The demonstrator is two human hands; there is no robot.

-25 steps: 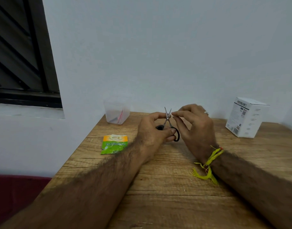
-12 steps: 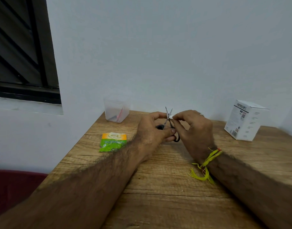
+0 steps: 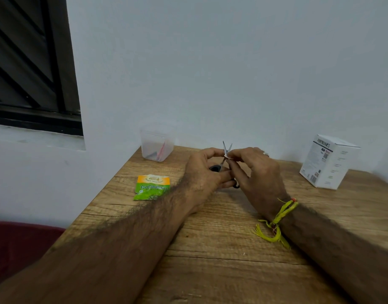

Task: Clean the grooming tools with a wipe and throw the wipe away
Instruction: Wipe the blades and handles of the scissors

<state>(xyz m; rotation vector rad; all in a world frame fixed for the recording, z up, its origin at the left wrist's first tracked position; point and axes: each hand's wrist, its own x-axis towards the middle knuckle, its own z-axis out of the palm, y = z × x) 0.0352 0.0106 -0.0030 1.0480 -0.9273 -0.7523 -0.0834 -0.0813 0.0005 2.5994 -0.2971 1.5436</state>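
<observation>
Small scissors (image 3: 226,148) with black handle loops stand blades-up above the wooden table (image 3: 210,249), blades slightly apart. My left hand (image 3: 203,172) grips the scissors by the black handles. My right hand (image 3: 253,170) pinches a small white wipe (image 3: 227,156) against the base of the blades. Most of the wipe is hidden under my fingers. A torn green and orange wipe sachet (image 3: 152,187) lies flat on the table to the left of my left hand.
A clear plastic container (image 3: 157,144) holding a red tool and a dark one stands at the table's back left corner by the wall. A white printed box (image 3: 329,161) stands at the back right. The table's left edge drops to a dark red surface.
My hands stay together on the scissors, and my right fingers with the wipe have shifted slightly along the blades. The view has tilted a little.
</observation>
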